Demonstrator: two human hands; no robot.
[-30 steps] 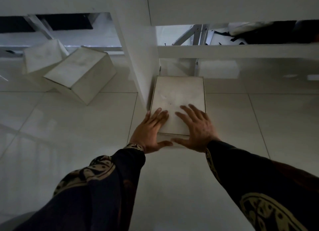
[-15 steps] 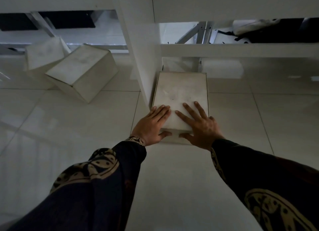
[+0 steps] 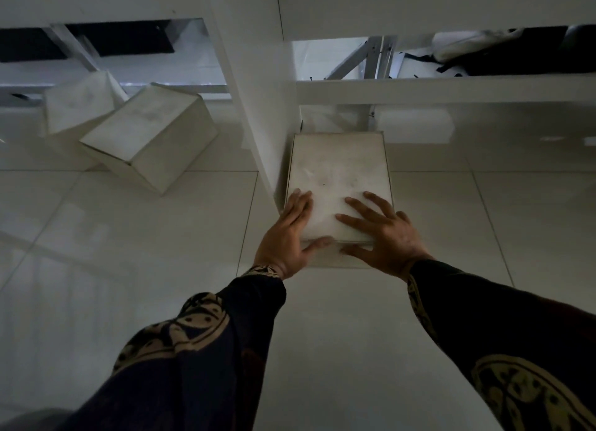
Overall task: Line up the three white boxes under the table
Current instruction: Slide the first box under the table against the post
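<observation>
White box (image 3: pixel 338 176), left hand (image 3: pixel 285 237) and right hand (image 3: pixel 387 234) flat on top, each grip spread apart.

box (image 3: pixel 338 172) right of table leg (image 3: pixel 254 92), two boxes (image 3: pixel 145 140) left

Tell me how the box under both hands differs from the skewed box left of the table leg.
The box under the hands lies square to the floor tiles, right beside the table leg; the skewed box sits turned at an angle, apart from the leg. The left hand and right hand rest on the first; nothing touches the second except a third box behind it. Both are plain white and closed.
</observation>
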